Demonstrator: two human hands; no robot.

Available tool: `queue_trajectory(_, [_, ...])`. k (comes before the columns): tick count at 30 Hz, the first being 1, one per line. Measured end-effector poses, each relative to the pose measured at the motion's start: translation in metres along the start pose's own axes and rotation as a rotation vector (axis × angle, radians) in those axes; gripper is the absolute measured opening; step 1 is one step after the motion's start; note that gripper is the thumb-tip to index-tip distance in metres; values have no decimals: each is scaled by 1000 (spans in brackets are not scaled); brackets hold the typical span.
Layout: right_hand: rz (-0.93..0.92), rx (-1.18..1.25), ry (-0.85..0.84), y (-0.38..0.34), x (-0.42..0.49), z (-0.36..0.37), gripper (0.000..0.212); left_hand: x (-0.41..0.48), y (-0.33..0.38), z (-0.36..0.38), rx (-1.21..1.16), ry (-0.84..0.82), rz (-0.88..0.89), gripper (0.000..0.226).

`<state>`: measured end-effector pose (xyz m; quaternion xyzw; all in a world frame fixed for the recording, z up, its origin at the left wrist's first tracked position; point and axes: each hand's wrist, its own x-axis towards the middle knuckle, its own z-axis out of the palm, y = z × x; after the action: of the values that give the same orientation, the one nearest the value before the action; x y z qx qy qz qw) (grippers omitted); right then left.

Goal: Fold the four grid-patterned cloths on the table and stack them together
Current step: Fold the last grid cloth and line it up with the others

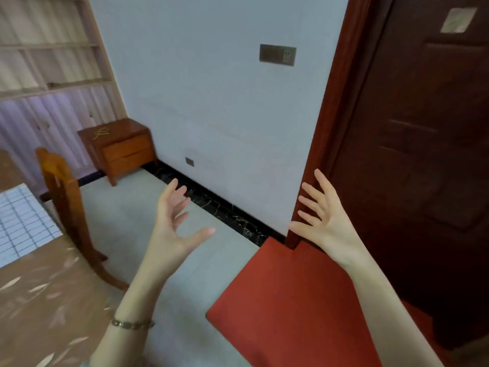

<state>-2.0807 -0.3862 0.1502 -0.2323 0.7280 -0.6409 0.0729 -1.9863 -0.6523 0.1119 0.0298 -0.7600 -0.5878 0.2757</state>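
- We saw part of a grid-patterned cloth [21, 221] lying on the desk [47, 300], cut off at the frame's left edge.
- Right of the desk, our left hand [172, 223] and right hand [322, 221] hung spread, grasping nothing.

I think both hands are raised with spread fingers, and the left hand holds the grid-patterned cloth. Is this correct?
Not quite. The head view shows the left hand holds nothing; the grid-patterned cloth lies on the table at the far left, apart from it. Both hands, the right hand too, are raised with spread fingers.
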Motion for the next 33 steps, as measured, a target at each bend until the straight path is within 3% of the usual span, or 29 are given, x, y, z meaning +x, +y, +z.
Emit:
queue_trajectory(17, [131,31,-596,129,354,103,100,165,-148,-27,225,511,-341,101])
queue_trajectory(24, [144,46,-815,154,449,201,98,203,-194,-78,294,712,-428,97])
queue_trajectory(33, [131,27,-938,171,577,373,100,291,-266,-203,303,831,-502,95])
